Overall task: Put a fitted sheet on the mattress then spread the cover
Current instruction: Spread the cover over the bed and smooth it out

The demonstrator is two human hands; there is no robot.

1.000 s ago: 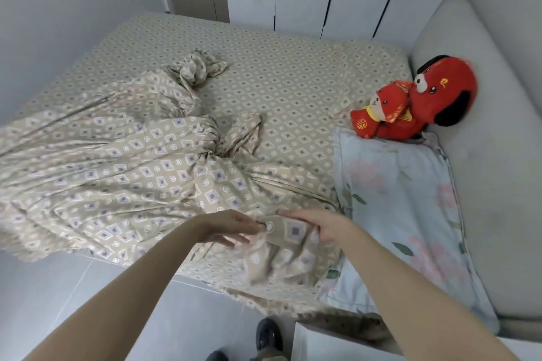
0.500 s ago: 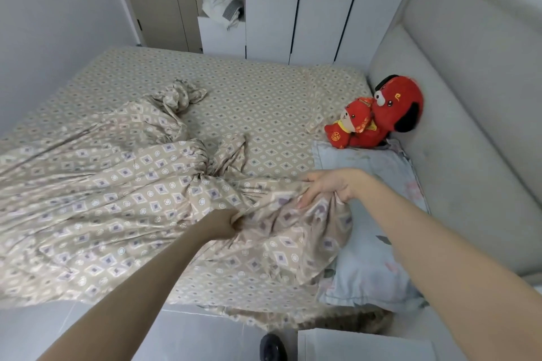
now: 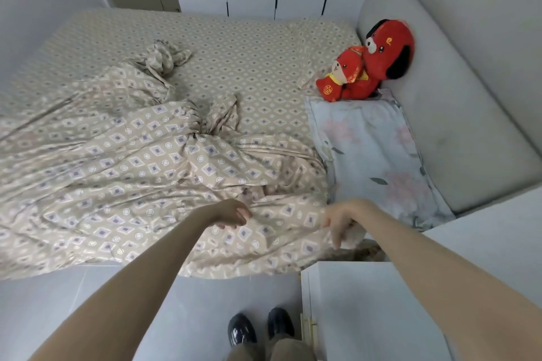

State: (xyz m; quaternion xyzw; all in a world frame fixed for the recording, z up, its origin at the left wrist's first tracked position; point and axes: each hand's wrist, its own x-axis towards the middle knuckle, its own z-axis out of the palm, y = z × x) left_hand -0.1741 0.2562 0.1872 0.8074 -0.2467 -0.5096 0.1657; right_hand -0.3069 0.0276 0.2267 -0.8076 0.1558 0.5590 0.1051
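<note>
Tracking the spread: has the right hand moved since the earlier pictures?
Yes. The right hand, gripping the beige diamond-patterned cover, pulled back along the pale floral pillow toward its near corner.

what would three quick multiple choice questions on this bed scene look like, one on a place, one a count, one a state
1. Where are the red plush toys?
A. on the floor
B. against the headboard, beyond the floral pillow
C. in a drawer

2. How many plush toys are there?
A. one
B. two
C. four

3. What is the right hand doing?
A. gripping the edge of the cover
B. lying flat on the pillow
C. holding a toy

Answers:
1. B, they lean on the headboard past the pillow's far end.
2. B, a small one sits before a big one.
3. A, its fingers curl round the fabric.
</note>
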